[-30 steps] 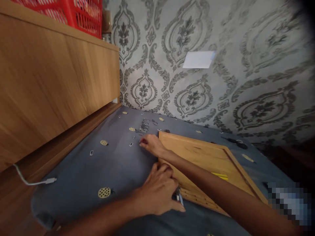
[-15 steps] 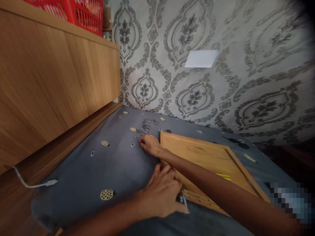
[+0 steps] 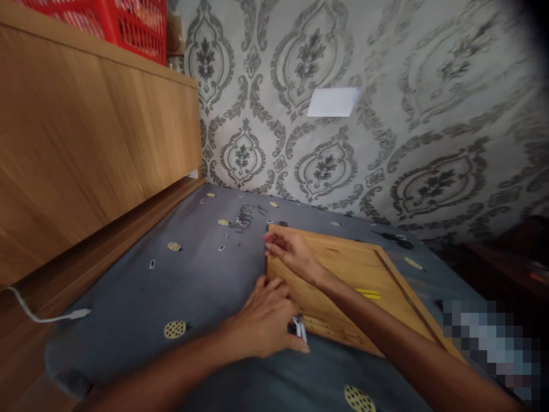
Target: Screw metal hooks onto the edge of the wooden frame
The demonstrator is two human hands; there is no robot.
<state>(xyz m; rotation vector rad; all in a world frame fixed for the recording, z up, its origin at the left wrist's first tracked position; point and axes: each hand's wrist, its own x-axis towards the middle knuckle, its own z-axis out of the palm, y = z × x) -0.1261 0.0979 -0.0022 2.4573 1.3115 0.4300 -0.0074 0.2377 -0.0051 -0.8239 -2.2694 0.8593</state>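
Note:
My right hand (image 3: 295,256) is above the near-left end of a shallow wooden tray-like board (image 3: 338,257), its thumb and fingers pinched together. Whatever is between those fingertips is too small to make out. Lower down, my left hand (image 3: 272,312) curls beside the board's left corner, thumb stretched out, around a silver metal tool (image 3: 301,328) that is mostly covered by the palm and fingers. Beyond the hands, several metal clasps (image 3: 244,216) lie in a row on the grey cloth (image 3: 201,286), with a few tiny pieces (image 3: 237,244) nearer me.
Yellow strips (image 3: 368,294) lie on the board. Black-handled scissors (image 3: 397,238) rest behind it. A wooden cabinet (image 3: 98,126) stands at left, carrying a red basket (image 3: 139,28). A white cable plug (image 3: 80,313) lies at the cloth's left edge. A patterned wall closes the back.
My right hand has drawn back from the small pieces on the cloth, rightward to above the board's edge. The left hand keeps its place by the corner. The view has shifted slightly.

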